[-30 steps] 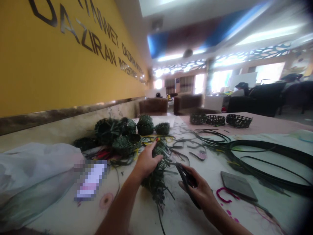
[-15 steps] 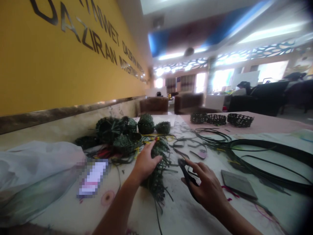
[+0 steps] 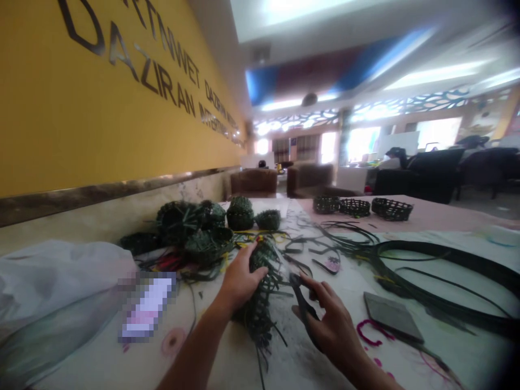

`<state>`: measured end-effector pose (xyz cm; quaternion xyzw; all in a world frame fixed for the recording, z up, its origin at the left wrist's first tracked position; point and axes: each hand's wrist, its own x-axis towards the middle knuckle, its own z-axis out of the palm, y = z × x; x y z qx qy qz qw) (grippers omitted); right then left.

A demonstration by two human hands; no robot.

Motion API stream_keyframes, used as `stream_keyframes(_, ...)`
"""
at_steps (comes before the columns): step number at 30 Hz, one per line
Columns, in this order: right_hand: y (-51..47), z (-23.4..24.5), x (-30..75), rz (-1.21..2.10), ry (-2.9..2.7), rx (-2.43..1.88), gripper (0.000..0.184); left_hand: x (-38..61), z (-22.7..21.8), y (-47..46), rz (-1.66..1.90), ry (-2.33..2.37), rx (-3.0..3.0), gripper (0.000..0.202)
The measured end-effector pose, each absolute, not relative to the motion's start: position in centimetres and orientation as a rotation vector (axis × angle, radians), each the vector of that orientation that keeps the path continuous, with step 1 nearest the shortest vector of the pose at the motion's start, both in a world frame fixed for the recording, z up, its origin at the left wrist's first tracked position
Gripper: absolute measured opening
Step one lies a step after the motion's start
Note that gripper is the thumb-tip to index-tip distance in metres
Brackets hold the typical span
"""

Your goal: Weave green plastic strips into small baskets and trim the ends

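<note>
My left hand [image 3: 240, 277] grips a dark green woven piece [image 3: 260, 309] made of flat strips, with loose strip ends sticking out on its right side and at the bottom. A bit of red and yellow shows at its far tip. In my right hand [image 3: 331, 319] is a pair of scissors [image 3: 301, 300] with black handles; the pale blades point up and left towards the woven piece's right edge. Whether the blades touch a strip I cannot tell. Cut green strips [image 3: 325, 262] lie on the white table cover just beyond the scissors.
Several green woven baskets [image 3: 209, 241] crowd the left back. More open-weave baskets [image 3: 392, 209] stand at the right back. A large coil of green strip [image 3: 430, 246], a grey flat block [image 3: 393, 317] and a magenta cord [image 3: 368, 338] lie right. A white plastic bag [image 3: 60, 281] and a blurred-out phone-like object [image 3: 149, 306] lie left.
The scissors and my right hand have moved slightly left, closer to the woven piece. My left hand keeps its grip. The view has shifted a little, uncovering more of the magenta cord.
</note>
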<state>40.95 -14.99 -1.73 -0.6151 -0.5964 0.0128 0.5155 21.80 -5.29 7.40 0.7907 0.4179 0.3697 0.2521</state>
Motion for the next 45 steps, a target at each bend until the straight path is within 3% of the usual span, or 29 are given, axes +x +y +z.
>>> stream_keyframes(9,-15.1,-1.6,41.2,0.535,-1.268,-1.353,0.062,21.9,7.5,-5.7,1.033,1.081,2.164,0.067)
stream_keyframes(25,-16.2,1.6,41.3,-0.533,-1.680,-1.535,0.054,21.3,7.7,-6.0,1.126,1.201,2.173,0.061)
stream_keyframes(30,-16.6,2.8,41.9,-0.540,-1.778,-1.543,0.052,21.3,7.3,-5.5,1.096,1.205,2.195,0.064)
stream_keyframes(35,-17.2,3.0,42.3,-0.757,-1.787,-1.597,0.049,21.5,7.7,-5.3,1.022,1.259,2.188,0.067)
stream_keyframes(40,-16.3,1.9,46.5,-0.433,-1.786,-1.559,0.048,19.4,7.8,-4.0,1.071,1.318,2.061,0.064)
stream_keyframes(43,-14.3,-0.2,50.6,-0.543,-1.718,-1.798,0.051,18.0,7.4,-3.6,1.117,1.186,1.998,0.063)
stream_keyframes(45,-12.9,-1.7,52.6,-0.432,-1.714,-2.007,0.044,17.5,7.1,-3.8,1.135,1.164,1.986,0.063)
